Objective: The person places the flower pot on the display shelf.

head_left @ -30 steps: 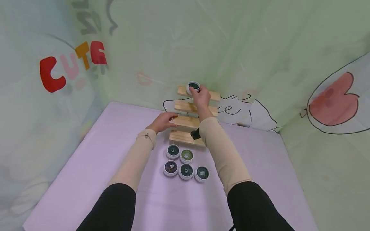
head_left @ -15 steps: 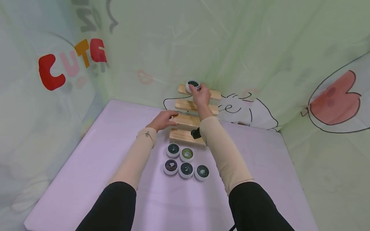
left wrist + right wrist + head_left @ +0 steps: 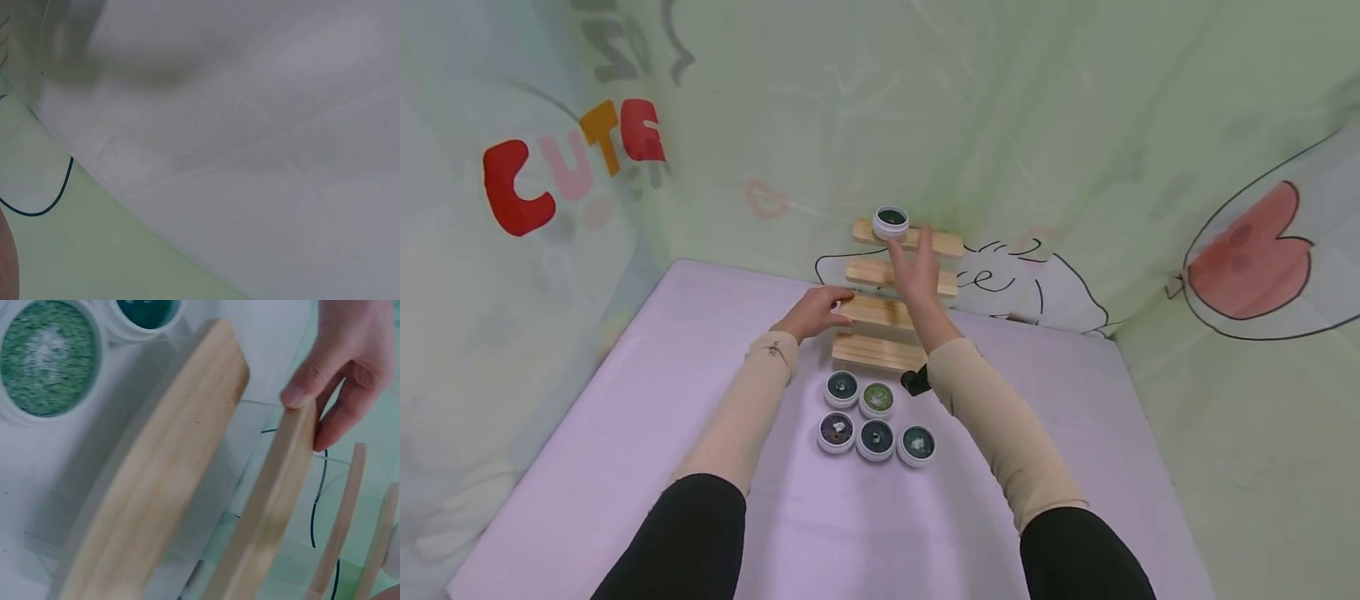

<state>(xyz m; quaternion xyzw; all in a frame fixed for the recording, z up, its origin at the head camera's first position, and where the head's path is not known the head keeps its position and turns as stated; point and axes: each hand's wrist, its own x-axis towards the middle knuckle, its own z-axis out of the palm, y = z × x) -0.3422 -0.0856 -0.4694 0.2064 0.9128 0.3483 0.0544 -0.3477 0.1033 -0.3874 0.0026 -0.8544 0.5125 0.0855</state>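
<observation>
A tiered wooden rack (image 3: pixel 880 353) with several pale boards stands at the back of the table. My left hand (image 3: pixel 816 312) pinches the left end of its second board from the bottom, thumb above and fingers below in the right wrist view. On the top board's left end sits a round white jar (image 3: pixel 891 222) with a dark green top. My right hand (image 3: pixel 917 275) is just below and right of that jar, fingers spread and straight; whether the thumb touches it I cannot tell. In the left wrist view only a strip of skin shows at the left edge.
In front of the rack, several similar white jars stand close together, among them a light green one (image 3: pixel 877 398) and a brownish one (image 3: pixel 837 430). They rest on a pale purple table (image 3: pixel 625 433). Printed cloth walls (image 3: pixel 760 125) rise behind and beside it.
My right hand has let go of the jar on the top board and drawn slightly down, its fingers spreading. The left hand keeps its hold on the rack. The view has shifted slightly.
</observation>
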